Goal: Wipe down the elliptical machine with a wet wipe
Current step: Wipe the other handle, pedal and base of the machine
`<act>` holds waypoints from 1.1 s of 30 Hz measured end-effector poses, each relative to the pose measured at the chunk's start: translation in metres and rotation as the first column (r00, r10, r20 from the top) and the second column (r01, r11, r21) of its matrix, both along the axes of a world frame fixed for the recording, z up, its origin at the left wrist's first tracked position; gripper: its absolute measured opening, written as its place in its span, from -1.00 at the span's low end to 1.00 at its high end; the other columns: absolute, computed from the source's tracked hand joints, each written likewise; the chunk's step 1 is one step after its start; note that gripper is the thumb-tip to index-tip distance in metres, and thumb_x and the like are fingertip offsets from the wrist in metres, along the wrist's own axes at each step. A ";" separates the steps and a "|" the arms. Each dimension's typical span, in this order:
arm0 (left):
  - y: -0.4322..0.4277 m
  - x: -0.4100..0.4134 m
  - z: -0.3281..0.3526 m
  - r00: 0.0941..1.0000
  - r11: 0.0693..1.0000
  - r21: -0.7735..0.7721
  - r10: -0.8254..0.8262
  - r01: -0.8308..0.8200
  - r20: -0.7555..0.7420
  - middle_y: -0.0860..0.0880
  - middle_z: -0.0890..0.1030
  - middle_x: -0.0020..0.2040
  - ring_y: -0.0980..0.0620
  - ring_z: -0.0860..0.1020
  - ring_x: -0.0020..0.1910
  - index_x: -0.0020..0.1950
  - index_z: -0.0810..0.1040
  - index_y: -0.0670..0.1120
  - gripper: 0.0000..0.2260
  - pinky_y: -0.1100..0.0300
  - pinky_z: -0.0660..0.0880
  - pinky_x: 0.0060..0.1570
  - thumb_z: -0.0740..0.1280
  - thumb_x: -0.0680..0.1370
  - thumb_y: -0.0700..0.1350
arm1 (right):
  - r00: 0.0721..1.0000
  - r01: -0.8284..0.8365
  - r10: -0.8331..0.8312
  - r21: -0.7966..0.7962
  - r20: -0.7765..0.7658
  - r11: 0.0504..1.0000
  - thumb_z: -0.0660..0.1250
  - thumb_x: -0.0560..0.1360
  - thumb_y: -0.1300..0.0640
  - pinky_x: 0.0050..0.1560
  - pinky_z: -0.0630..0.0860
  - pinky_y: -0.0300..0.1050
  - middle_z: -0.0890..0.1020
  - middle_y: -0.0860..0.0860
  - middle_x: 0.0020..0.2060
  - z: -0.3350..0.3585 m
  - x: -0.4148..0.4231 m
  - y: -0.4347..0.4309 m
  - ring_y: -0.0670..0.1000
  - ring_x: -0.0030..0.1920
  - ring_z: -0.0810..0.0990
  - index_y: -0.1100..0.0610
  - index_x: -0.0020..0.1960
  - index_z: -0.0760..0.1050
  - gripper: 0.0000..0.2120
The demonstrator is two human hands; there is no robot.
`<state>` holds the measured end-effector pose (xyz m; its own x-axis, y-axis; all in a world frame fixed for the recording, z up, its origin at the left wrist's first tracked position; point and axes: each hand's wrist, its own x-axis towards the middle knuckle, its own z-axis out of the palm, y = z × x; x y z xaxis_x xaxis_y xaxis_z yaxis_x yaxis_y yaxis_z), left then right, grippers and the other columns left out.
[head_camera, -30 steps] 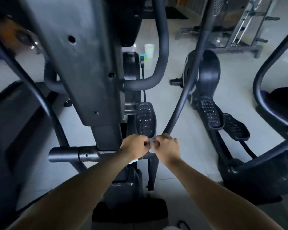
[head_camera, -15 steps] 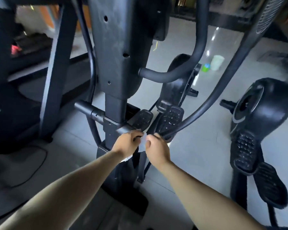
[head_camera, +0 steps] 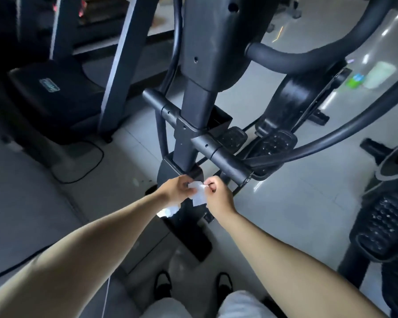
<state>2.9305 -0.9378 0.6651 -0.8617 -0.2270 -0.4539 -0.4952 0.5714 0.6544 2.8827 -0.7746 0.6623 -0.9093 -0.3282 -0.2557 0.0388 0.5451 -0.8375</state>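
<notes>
— Elliptical machine [head_camera: 200, 88], black, of painted metal with an upright central column: where is it placed in the view?

— It is shown at the centre, rising from a pale grey tiled floor [head_camera: 296, 203]. A round black crossbar [head_camera: 225, 159] is fixed across the column, and a pair of black studded pedals [head_camera: 277, 142] is seen behind it, to the right. A curved black handlebar [head_camera: 308, 58] is seen at the upper right.

— And where is the small white wet wipe [head_camera: 198, 191] located?

— It is held between both hands, below the crossbar and in front of the lower part of the column. Whether the machine is touched by it cannot be told.

— How are the fingers arranged?

— The wipe's left edge is pinched by the left hand [head_camera: 177, 188], whose fingers are curled together over it. Its upper right corner is pinched between thumb and forefinger of the right hand [head_camera: 218, 193]; the other fingers are curled into the palm. A crumpled white piece [head_camera: 168, 211] is seen under the left wrist; what it is cannot be told.

— What else is recorded?

— A black treadmill [head_camera: 55, 97], with a dark cable [head_camera: 87, 166] looped on the floor beside it, is shown at the left, and a second black elliptical [head_camera: 381, 226] at the right edge. Two black shoes [head_camera: 162, 283] are seen at the bottom.
</notes>
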 end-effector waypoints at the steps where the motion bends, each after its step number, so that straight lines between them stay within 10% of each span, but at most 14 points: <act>1: 0.002 0.000 -0.006 1.000 1.000 -0.011 0.022 -0.022 0.013 0.08 0.66 0.10 0.06 0.63 -0.03 0.31 0.53 0.12 -0.71 0.20 0.47 -0.15 0.34 0.58 0.08 | 0.999 -0.042 0.042 -0.003 0.019 0.999 0.22 0.57 0.26 0.00 0.60 0.05 0.60 -0.03 -0.10 -0.005 -0.004 -0.003 0.02 -0.13 0.53 0.05 0.00 0.51 -0.85; 12: 0.041 0.032 -0.090 0.914 0.917 -0.075 0.397 -0.391 0.081 0.07 0.60 -0.16 0.04 0.56 -0.24 -0.07 0.47 0.12 -0.93 0.17 0.45 -0.29 0.31 0.55 -0.06 | 0.941 -0.325 0.320 0.026 0.114 0.945 0.17 0.53 0.31 -0.24 0.39 -0.28 0.61 0.00 -0.10 -0.096 -0.018 -0.008 0.01 -0.14 0.51 0.04 -0.08 0.47 -0.80; 20: 0.052 0.045 -0.187 0.845 0.846 -0.007 0.533 -0.533 0.043 0.03 0.62 -0.12 0.03 0.53 -0.24 0.09 0.54 -0.04 -0.86 0.15 0.40 -0.24 0.28 0.59 -0.04 | 0.920 -0.330 0.331 -0.038 0.212 0.943 0.15 0.55 0.33 -0.13 0.42 -0.29 0.61 0.02 0.04 -0.180 -0.014 -0.019 0.00 0.00 0.53 0.14 0.03 0.52 -0.79; 27: 0.053 0.046 -0.301 0.837 0.837 -0.010 0.547 -0.547 -0.008 0.10 0.44 -0.29 0.07 0.37 -0.31 -0.17 0.42 -0.02 -0.84 0.24 0.26 -0.37 0.31 0.57 -0.02 | 0.931 -0.337 0.331 0.012 0.156 0.941 0.17 0.54 0.34 -0.44 0.34 -0.49 0.59 -0.07 -0.18 -0.277 -0.019 -0.021 -0.16 -0.26 0.49 0.13 -0.04 0.55 -0.78; 33: 0.056 0.059 -0.365 0.785 0.773 0.249 0.616 -0.584 -0.071 -0.02 0.65 -0.09 0.11 0.53 -0.26 0.20 0.42 0.16 -0.75 0.20 0.50 -0.17 0.38 0.57 -0.02 | 0.917 -0.372 0.373 -0.037 0.140 0.928 0.25 0.57 0.29 -0.28 0.42 -0.40 0.64 -0.10 -0.13 -0.349 -0.015 -0.021 -0.14 -0.17 0.56 0.06 -0.07 0.58 -0.80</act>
<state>2.9891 -0.8818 0.2998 -0.6382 -0.6361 -0.4336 -0.5856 0.0357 0.8098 2.8681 -0.7957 0.3129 -0.6751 -0.6393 -0.3683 -0.0468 0.5353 -0.8434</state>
